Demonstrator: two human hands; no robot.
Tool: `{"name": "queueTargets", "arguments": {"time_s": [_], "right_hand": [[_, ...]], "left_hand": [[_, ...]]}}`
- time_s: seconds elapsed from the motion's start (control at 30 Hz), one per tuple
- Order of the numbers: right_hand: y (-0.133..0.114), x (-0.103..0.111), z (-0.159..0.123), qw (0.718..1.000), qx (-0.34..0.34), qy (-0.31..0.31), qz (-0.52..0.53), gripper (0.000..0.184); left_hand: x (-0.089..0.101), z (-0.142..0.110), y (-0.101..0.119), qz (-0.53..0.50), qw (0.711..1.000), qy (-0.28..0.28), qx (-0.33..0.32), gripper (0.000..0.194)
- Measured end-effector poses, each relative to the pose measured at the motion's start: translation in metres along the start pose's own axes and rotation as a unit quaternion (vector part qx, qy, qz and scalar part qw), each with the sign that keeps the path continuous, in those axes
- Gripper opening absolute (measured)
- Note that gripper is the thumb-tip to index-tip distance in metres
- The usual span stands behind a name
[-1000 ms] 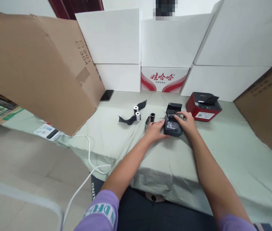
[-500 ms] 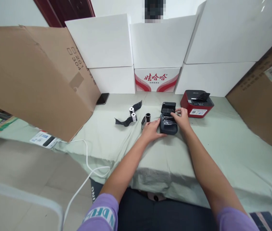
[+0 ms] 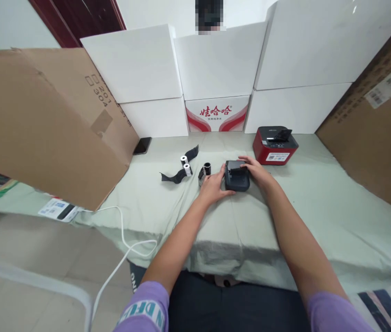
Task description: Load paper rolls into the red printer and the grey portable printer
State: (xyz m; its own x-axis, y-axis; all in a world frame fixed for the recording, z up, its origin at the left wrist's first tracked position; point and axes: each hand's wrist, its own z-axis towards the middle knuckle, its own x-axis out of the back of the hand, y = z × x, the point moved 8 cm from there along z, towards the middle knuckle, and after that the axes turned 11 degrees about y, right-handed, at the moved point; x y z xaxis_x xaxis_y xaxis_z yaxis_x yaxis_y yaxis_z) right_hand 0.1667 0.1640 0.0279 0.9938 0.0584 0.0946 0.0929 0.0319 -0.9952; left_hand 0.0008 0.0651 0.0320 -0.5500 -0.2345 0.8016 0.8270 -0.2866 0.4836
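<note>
A small black portable receipt printer [image 3: 237,183] lies on the cloth-covered table in front of me. My left hand [image 3: 213,186] grips its left side, with the thumb along the front edge. My right hand [image 3: 258,173] has its fingers on the printer's lid [image 3: 236,166], which is swung over toward the body and looks not quite flat. Just left of the printer, close to my left fingers, stands a dark roll [image 3: 207,169] with a loose strip. Farther left are two small white-ended paper rolls [image 3: 187,170] with black tails.
A red and black printer [image 3: 275,150] stands behind my right hand. White boxes [image 3: 219,64] wall off the back, and cardboard boxes [image 3: 64,120] flank both sides. A phone [image 3: 142,145] lies at the back left. A white cable [image 3: 122,226] hangs over the front edge.
The printer's lid, standing up behind the body before, has come forward over the roll compartment under my right hand. My left hand keeps its hold. The view has shifted slightly.
</note>
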Motion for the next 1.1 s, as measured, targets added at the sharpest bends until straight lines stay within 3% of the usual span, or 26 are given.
{"name": "queueTargets", "arguments": {"time_s": [0.23, 0.47, 0.67, 1.0, 1.1], "right_hand": [[-0.002, 0.000, -0.002, 0.999, 0.010, -0.034, 0.032, 0.060], [0.002, 0.000, -0.002, 0.998, 0.024, -0.020, 0.060, 0.060], [0.006, 0.006, -0.001, 0.998, 0.030, 0.032, 0.054, 0.056], [0.005, 0.019, 0.002, 0.997, 0.033, 0.067, -0.030, 0.059], [0.003, 0.018, -0.001, 0.992, 0.038, 0.081, -0.085, 0.062]], "left_hand": [[0.004, 0.001, 0.003, 0.000, 1.000, 0.007, -0.009, 0.094], [0.005, 0.001, 0.002, 0.005, 1.000, 0.023, -0.001, 0.089], [0.005, 0.000, 0.005, 0.041, 0.994, 0.065, -0.074, 0.082], [0.012, -0.007, 0.022, -0.070, 0.969, 0.116, -0.205, 0.037], [0.010, -0.011, 0.029, -0.061, 0.959, 0.128, -0.247, 0.032]]}}
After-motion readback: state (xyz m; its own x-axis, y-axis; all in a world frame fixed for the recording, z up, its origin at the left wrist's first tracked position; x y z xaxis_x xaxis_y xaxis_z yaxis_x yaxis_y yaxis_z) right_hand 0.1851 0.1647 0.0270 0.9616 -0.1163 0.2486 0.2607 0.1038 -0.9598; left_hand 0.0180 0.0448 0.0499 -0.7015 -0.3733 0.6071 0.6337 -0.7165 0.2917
